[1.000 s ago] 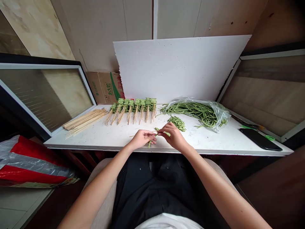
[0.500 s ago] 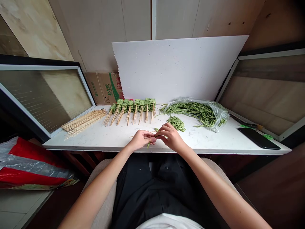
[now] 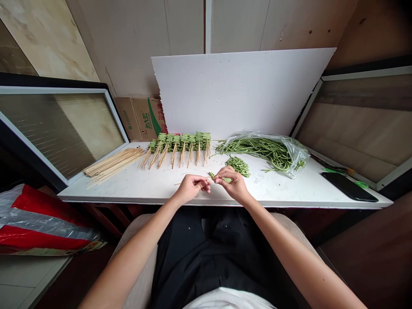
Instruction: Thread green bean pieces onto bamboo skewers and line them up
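Note:
My left hand [image 3: 192,187] is closed around a thin bamboo skewer, whose tail pokes out to the left of the fingers. Close on its right, my right hand [image 3: 232,183] pinches at the skewer's other end, where short cut pieces of long green bean [image 3: 211,175] show at the fingertips. The fingers hide most of these pieces. Just behind the right hand lies a small pile of cut bean pieces [image 3: 238,165]. Finished bean skewers [image 3: 185,143] stand in stacked bundles farther back, sticks toward me.
Loose bamboo skewers [image 3: 112,165] lie at the left of the white table [image 3: 128,189]. Uncut long beans [image 3: 260,148] spill from a clear plastic bag [image 3: 291,165] at the back right. A black phone [image 3: 349,186] rests near the right end. A white foam board [image 3: 241,92] stands behind.
My hands have drawn slightly apart, the right one moving a little to the right. The bean piece that hung below the left fingers no longer shows there.

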### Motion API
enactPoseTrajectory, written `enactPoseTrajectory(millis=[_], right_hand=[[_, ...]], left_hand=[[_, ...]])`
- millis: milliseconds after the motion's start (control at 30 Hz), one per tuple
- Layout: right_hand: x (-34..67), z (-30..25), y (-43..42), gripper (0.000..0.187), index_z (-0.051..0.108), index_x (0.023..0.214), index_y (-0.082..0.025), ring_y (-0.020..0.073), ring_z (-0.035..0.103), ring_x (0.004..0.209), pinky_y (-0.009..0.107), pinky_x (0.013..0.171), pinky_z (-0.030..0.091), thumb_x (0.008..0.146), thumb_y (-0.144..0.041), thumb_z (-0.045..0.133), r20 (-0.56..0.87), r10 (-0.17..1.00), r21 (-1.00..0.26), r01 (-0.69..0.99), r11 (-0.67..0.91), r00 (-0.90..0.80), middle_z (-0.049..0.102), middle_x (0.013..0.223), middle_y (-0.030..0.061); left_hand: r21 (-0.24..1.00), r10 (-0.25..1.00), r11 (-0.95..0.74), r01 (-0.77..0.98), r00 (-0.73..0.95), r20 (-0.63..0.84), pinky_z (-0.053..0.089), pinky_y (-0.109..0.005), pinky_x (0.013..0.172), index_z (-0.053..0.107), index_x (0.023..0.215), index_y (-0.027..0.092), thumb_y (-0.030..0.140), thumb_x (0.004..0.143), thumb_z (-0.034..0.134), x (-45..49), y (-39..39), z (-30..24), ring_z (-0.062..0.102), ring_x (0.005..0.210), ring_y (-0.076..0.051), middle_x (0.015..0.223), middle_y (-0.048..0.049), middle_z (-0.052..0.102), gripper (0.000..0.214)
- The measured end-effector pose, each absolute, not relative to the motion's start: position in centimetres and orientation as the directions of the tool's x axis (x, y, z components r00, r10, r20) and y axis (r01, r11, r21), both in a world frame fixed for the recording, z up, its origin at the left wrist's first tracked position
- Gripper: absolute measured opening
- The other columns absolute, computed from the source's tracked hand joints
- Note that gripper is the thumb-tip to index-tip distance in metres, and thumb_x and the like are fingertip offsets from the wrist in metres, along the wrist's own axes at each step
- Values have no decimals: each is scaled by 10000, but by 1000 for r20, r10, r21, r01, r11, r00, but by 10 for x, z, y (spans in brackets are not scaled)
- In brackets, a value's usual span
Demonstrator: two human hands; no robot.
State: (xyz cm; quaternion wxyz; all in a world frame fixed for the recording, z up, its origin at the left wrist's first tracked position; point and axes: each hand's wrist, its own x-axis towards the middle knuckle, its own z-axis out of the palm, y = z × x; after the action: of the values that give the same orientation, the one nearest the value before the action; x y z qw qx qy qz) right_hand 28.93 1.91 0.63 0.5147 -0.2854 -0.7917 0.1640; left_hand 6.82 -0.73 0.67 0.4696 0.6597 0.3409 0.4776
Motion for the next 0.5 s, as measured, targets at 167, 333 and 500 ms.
enactPoseTrajectory(millis=[167,333,500], right_hand=[[321,-18,51,213,870,901,-268,294,570,958,469,856,480,968,-428,747,727,624,-357,619,700,-286,713,875,97],[340,-35,65,154,865,899,-248,333,549,1012,496,888,460,956,-342,758,676,667,-270,737,619,-313,739,885,107],[325,-14,48,258,843,1081,-231,337,595,1038,507,926,494,1000,-433,704,678,644,-336,629,701,-355,775,967,120]], left_hand=[[987,954,-135,-85,256,153,638,-357,736,696,1055,117,615,837,850,64,-2,5,823,829,-287,909,-174,822,565],[985,965,-97,-146,227,128,657,-374,769,599,1038,145,580,842,862,63,1,1,829,886,-290,960,-183,829,545],[976,981,-100,-192,143,128,664,-391,878,558,1021,159,524,857,868,65,2,-1,825,944,-261,987,-164,830,506]])
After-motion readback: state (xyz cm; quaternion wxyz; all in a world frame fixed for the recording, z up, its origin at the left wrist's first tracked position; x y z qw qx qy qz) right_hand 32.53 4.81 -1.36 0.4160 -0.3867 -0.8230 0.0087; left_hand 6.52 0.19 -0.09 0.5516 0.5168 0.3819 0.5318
